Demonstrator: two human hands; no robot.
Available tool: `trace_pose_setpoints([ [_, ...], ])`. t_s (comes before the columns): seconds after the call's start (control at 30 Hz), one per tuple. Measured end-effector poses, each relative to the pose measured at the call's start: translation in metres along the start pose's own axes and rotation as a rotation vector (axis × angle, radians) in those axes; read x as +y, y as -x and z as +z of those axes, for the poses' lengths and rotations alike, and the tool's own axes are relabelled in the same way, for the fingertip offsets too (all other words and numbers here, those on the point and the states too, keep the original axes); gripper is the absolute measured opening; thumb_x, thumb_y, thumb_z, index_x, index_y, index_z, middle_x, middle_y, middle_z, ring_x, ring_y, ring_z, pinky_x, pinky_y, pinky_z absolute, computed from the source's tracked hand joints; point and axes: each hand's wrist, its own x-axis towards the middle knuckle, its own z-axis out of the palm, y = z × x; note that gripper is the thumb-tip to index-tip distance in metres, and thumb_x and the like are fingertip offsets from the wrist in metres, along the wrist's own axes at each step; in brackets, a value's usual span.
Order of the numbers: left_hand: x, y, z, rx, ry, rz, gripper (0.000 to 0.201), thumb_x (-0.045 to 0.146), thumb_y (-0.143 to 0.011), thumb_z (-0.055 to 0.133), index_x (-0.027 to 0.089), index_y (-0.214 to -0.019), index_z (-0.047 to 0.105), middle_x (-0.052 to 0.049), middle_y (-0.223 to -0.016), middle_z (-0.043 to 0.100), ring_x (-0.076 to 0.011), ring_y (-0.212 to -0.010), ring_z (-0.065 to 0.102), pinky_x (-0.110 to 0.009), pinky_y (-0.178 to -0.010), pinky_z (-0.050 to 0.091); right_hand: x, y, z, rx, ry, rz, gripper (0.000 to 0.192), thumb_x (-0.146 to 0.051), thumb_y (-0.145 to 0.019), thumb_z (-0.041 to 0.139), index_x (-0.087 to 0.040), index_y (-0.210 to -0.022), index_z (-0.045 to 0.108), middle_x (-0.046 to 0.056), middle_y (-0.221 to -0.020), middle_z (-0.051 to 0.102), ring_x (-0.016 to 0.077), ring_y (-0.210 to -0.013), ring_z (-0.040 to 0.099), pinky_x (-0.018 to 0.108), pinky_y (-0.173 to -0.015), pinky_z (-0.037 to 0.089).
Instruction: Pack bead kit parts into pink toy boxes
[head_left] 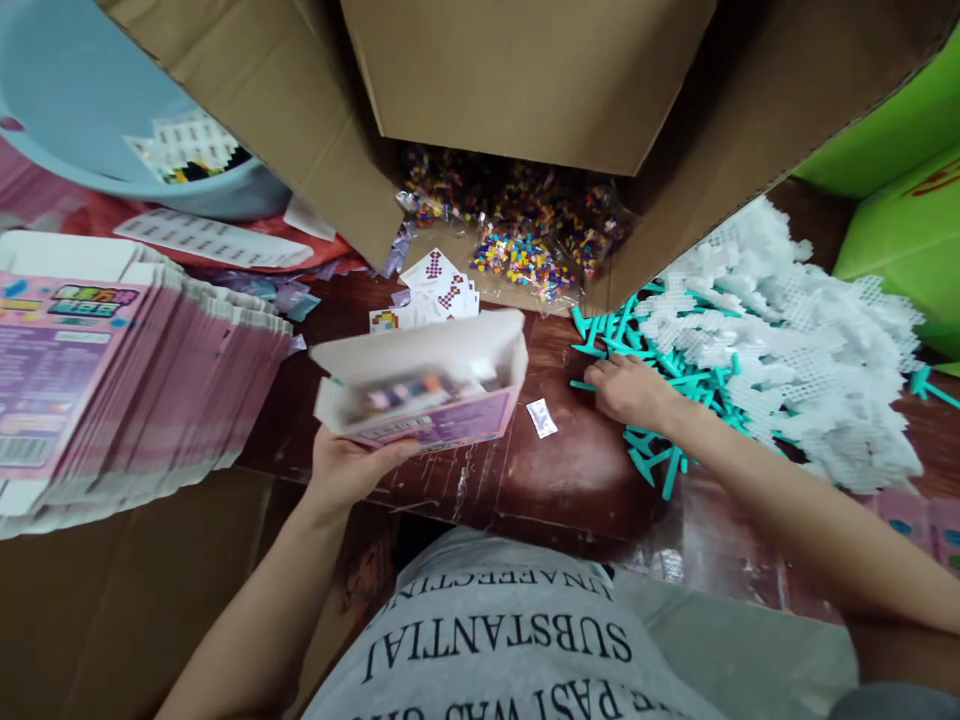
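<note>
My left hand (352,468) holds a small open pink and purple box (427,390) from below, above the dark red table (577,470). Coloured items lie inside the box, its lid flap raised. My right hand (630,390) reaches into a heap of teal plastic tweezers (660,450) on the table to the right, fingers curled down on them. Whether it grips one I cannot tell. A tiny white packet (541,417) lies between box and hand.
A stack of flat pink boxes (112,370) sits at left. A big cardboard carton (525,130) holds bags of coloured beads (525,250). Pattern cards (435,290) lie before it. White pegboards (802,340) pile at right, green boxes (900,190) behind, a blue basin (112,120) far left.
</note>
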Motion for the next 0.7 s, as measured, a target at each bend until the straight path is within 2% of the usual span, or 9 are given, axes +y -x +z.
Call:
trace_pose_setpoints([
  [0.1,0.007,0.003,0.005,-0.025,-0.047,0.092,0.049,0.032,-0.063,0.105,0.023,-0.102,0.076,-0.003,-0.094,0.082,-0.0232,-0.085,0.080,-0.035,-0.080,0.072,-0.024,0.004,-0.011,0.043,-0.105,0.054,0.038,-0.019,-0.108,0.036,-0.011,-0.133,0.063,0.020,-0.136,0.068,0.0309,-0.115,0.072,0.039,-0.090,0.054],
  [0.2,0.014,0.008,0.017,-0.130,-0.034,0.231,0.054,0.019,-0.069,0.101,0.025,-0.114,0.071,-0.001,-0.100,0.082,-0.0179,-0.087,0.081,-0.027,-0.079,0.070,-0.058,-0.001,-0.010,-0.032,-0.225,0.157,0.042,-0.038,-0.112,0.039,-0.014,-0.137,0.061,0.021,-0.136,0.070,0.0331,-0.106,0.077,0.039,-0.079,0.056],
  [0.3,0.022,0.011,0.027,-0.304,0.009,0.343,0.055,0.013,-0.076,0.095,0.024,-0.123,0.068,-0.009,-0.120,0.082,-0.0238,-0.111,0.081,-0.038,-0.098,0.068,-0.081,-0.007,0.004,-0.137,-0.278,0.137,0.035,-0.039,-0.107,0.055,-0.015,-0.128,0.069,0.019,-0.124,0.077,0.0356,-0.108,0.078,0.040,-0.082,0.058],
  [0.37,0.026,0.012,0.027,-0.356,0.007,0.390,0.055,0.011,-0.080,0.093,0.022,-0.127,0.066,-0.013,-0.126,0.080,-0.0265,-0.118,0.079,-0.042,-0.104,0.066,-0.080,-0.001,0.009,-0.118,-0.300,0.092,0.026,-0.034,-0.105,0.059,-0.017,-0.118,0.073,0.017,-0.117,0.080,0.0350,-0.108,0.078,0.040,-0.084,0.059],
  [0.43,0.028,0.013,0.024,-0.346,-0.003,0.421,0.056,0.012,-0.081,0.092,0.022,-0.129,0.065,-0.014,-0.127,0.080,-0.0268,-0.119,0.079,-0.043,-0.104,0.066,-0.069,0.021,0.001,0.069,-0.429,0.032,0.020,-0.033,-0.103,0.063,-0.019,-0.111,0.075,0.014,-0.109,0.082,0.0324,-0.099,0.079,0.041,-0.082,0.061],
  [0.57,0.029,0.021,0.028,-0.275,-0.029,0.434,0.058,0.012,-0.081,0.092,0.023,-0.130,0.064,-0.014,-0.128,0.079,-0.0273,-0.120,0.078,-0.043,-0.104,0.065,-0.046,0.085,-0.055,0.807,-0.849,-0.084,0.015,-0.029,-0.098,0.074,-0.031,-0.113,0.074,0.002,-0.101,0.081,0.0235,-0.083,0.076,0.035,-0.072,0.061],
  [0.6,0.030,0.024,0.034,-0.267,-0.023,0.431,0.059,0.012,-0.080,0.092,0.023,-0.131,0.063,-0.014,-0.128,0.079,-0.0271,-0.119,0.079,-0.042,-0.103,0.066,-0.047,0.096,-0.072,0.892,-0.878,-0.132,0.021,-0.024,-0.096,0.076,-0.033,-0.115,0.074,0.000,-0.100,0.080,0.0221,-0.080,0.075,0.034,-0.069,0.060],
  [0.63,0.030,0.027,0.042,-0.267,-0.012,0.422,0.059,0.012,-0.081,0.092,0.023,-0.131,0.063,-0.014,-0.128,0.079,-0.0268,-0.118,0.079,-0.042,-0.102,0.066,-0.053,0.103,-0.088,0.893,-0.866,-0.220,0.024,-0.022,-0.096,0.075,-0.034,-0.117,0.073,-0.001,-0.098,0.080,0.0204,-0.077,0.074,0.033,-0.066,0.060],
  [0.7,0.032,0.033,0.060,-0.270,0.010,0.376,0.058,0.014,-0.082,0.092,0.023,-0.131,0.063,-0.013,-0.127,0.079,-0.0255,-0.116,0.079,-0.040,-0.100,0.066,-0.069,0.101,-0.111,0.776,-0.747,-0.382,0.019,-0.021,-0.101,0.069,-0.030,-0.118,0.070,0.000,-0.098,0.079,0.0182,-0.078,0.075,0.030,-0.065,0.060],
])
